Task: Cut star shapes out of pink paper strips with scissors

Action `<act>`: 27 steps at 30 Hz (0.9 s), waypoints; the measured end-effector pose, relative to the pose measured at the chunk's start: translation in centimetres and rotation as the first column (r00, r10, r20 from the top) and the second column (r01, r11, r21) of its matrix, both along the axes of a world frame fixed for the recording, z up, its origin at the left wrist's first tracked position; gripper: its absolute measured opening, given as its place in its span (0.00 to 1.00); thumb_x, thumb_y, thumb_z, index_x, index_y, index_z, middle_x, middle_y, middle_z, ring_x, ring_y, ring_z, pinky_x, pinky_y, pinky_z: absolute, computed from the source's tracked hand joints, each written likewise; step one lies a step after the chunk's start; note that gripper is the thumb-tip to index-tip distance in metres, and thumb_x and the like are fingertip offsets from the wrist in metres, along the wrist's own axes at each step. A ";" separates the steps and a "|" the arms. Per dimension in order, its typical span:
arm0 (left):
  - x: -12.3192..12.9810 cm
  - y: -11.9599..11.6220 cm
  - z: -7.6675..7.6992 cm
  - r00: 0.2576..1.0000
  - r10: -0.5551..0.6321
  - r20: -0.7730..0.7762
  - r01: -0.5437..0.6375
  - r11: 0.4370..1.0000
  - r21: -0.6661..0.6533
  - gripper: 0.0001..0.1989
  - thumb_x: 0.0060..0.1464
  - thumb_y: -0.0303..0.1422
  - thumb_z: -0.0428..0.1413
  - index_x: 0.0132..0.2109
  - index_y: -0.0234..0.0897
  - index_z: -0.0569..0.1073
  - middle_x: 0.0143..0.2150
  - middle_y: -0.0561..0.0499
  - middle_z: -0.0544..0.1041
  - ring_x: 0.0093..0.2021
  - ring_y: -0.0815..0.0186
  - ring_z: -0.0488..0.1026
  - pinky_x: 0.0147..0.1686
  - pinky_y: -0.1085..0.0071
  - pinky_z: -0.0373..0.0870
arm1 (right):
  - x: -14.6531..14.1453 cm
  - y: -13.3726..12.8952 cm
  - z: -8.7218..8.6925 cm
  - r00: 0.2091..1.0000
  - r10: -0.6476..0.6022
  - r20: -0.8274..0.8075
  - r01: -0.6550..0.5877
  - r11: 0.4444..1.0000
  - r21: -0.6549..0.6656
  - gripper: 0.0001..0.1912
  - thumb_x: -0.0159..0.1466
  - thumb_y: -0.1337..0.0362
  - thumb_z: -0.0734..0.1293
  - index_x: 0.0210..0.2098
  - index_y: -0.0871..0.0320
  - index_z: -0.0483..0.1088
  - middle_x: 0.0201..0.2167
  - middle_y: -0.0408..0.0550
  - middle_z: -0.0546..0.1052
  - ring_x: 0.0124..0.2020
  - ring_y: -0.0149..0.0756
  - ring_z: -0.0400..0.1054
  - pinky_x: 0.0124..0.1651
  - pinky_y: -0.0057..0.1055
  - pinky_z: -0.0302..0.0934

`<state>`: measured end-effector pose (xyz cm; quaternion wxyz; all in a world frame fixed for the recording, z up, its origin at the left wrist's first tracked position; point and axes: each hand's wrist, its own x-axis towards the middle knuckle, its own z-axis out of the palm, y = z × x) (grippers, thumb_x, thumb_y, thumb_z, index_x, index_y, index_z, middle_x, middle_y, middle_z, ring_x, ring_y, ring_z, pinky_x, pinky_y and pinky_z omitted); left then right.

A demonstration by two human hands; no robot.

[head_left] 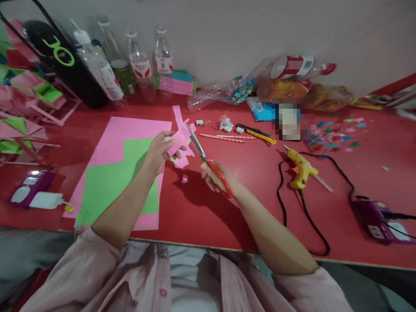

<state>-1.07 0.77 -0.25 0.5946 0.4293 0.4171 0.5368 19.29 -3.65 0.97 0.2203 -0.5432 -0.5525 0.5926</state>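
My left hand (162,151) holds a small piece of pink paper (180,138) between its fingers. Closed around the handles of the scissors (221,178) is my right hand (216,175); their blades point up and left, with the tips at the pink piece's upper right edge. Pink paper scraps (182,161) lie on the table beneath and behind the held piece. Under my left forearm is a green sheet (107,186) on top of larger pink sheets (139,126).
On the red table (201,216) stand bottles (141,65) and a black flask (65,65) at the back left. Paper shapes (22,130) crowd the left side. A yellow glue gun (300,169) with its cord, pencils (227,138), cutters (258,133) and star confetti (341,134) lie right.
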 end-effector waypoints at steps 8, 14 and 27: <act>0.8 -0.6 0.1 0.989 0.052 0.135 -0.059 0.997 0.046 0.12 0.45 0.36 0.59 0.38 0.38 0.70 0.36 0.49 0.77 0.35 0.70 0.75 0.37 0.72 0.71 | -0.9 -0.4 -0.5 0.999 -0.008 -0.038 0.006 0.999 -0.044 0.22 0.60 0.44 0.61 0.24 0.56 0.61 0.06 0.35 0.62 0.06 0.24 0.53 0.10 0.20 0.49; 1.2 -0.8 0.2 0.991 0.135 0.022 -0.136 0.989 0.050 0.12 0.48 0.36 0.59 0.39 0.37 0.69 0.26 0.53 0.77 0.21 0.73 0.70 0.24 0.74 0.64 | -0.9 -0.8 -0.5 0.999 0.049 -0.024 -0.049 0.999 -0.016 0.23 0.60 0.43 0.62 0.23 0.56 0.61 0.07 0.35 0.62 0.07 0.23 0.52 0.11 0.20 0.48; 1.2 -0.8 0.8 0.968 0.245 0.043 -0.247 0.968 0.042 0.09 0.45 0.30 0.59 0.24 0.35 0.67 0.15 0.59 0.66 0.14 0.80 0.58 0.14 0.79 0.52 | -1.2 -1.0 -0.3 0.996 0.084 0.019 -0.083 0.996 -0.018 0.23 0.60 0.44 0.62 0.22 0.55 0.57 0.07 0.35 0.60 0.08 0.24 0.54 0.14 0.22 0.49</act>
